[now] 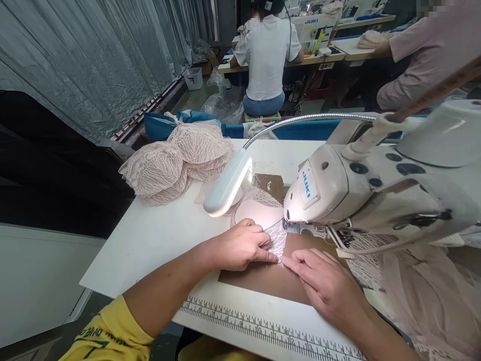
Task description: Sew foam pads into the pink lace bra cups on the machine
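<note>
A pale pink lace bra point(257, 213) lies under the head of the white sewing machine point(319, 185), its smooth cup facing up. My left hand point(242, 246) is closed on the near lace part, fingers curled and the thumb stretched along its lower edge. Close by, my right hand point(325, 281) rests on the brown plate point(259, 283) with its fingers stretched out. Its index fingertip touches the lace corner beside my left thumb. The needle area is partly hidden behind the machine head.
Stacked lace cups point(169, 165) sit at the table's back left. A lit lamp point(227, 183) on a bendy metal neck overhangs the work. Sheer fabric point(424, 296) drapes at right; a printed ruler point(263, 326) runs along the front edge. Two people sit at machines beyond.
</note>
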`<state>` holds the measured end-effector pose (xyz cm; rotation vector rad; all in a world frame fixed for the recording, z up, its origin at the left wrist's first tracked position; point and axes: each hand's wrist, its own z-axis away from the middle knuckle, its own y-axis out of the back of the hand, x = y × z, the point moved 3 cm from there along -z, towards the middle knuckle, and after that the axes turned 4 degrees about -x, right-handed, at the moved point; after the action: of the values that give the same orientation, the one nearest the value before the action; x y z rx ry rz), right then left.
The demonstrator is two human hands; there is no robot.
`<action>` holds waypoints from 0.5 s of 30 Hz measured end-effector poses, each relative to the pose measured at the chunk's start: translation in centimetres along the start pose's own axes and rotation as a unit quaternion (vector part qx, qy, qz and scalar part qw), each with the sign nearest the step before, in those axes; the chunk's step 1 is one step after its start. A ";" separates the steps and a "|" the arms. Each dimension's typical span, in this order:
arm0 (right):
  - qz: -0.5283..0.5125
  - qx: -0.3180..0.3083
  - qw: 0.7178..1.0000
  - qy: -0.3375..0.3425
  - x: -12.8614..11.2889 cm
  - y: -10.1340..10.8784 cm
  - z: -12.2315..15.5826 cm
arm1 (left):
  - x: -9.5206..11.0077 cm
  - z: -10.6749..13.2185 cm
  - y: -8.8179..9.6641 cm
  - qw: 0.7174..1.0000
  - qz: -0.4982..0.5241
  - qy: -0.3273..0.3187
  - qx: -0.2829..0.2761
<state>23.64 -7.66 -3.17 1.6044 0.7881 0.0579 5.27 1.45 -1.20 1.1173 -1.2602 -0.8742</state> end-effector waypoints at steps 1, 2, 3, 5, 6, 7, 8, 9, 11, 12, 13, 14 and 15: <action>0.006 -0.009 1.000 -0.004 0.0 -0.1 -0.1 | 0.0 0.0 0.0 1.000 0.000 0.001 0.000; 0.012 -0.017 1.000 -0.008 0.0 -0.2 -0.1 | 0.0 0.0 0.0 1.000 0.001 0.004 0.000; 0.018 -0.018 1.000 -0.010 -0.1 -0.3 -0.1 | 0.0 0.0 0.0 1.000 0.002 0.010 0.000; 0.026 -0.008 1.000 -0.008 -0.1 -0.5 -0.1 | 0.0 -0.2 0.1 1.000 0.002 0.027 0.004; 0.028 0.000 1.000 -0.005 -0.2 -0.5 -0.1 | 0.0 -0.3 0.1 0.999 0.001 0.037 0.007; 0.029 0.006 1.000 -0.004 -0.2 -0.6 0.0 | 0.0 -0.5 0.1 0.999 -0.003 0.048 0.011; 0.029 0.011 1.000 -0.004 -0.2 -0.6 0.0 | 0.1 -0.7 0.1 0.998 -0.010 0.061 0.014; 0.027 0.012 1.000 -0.004 -0.2 -0.6 0.0 | 0.1 -1.0 0.2 0.997 -0.019 0.071 0.015; 0.021 0.014 1.000 -0.006 -0.3 -0.6 0.0 | 0.2 -1.5 0.2 0.995 -0.042 0.089 0.010; 0.016 0.014 1.000 -0.007 -0.3 -0.6 0.0 | 0.2 -1.8 0.2 0.994 -0.053 0.094 0.005; 0.010 0.012 1.000 -0.008 -0.3 -0.6 0.0 | 0.2 -1.9 0.3 0.993 -0.061 0.097 0.000; 0.005 0.012 1.000 -0.008 -0.3 -0.6 -0.1 | 0.3 -2.1 0.3 0.993 -0.066 0.098 -0.003; 0.002 0.013 1.000 -0.010 -0.3 -0.6 -0.1 | 0.3 -2.1 0.3 0.993 -0.067 0.098 -0.005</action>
<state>23.10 -7.73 -3.57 1.6295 0.7742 0.0344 7.35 1.61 -0.72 1.2599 -1.0272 -0.8474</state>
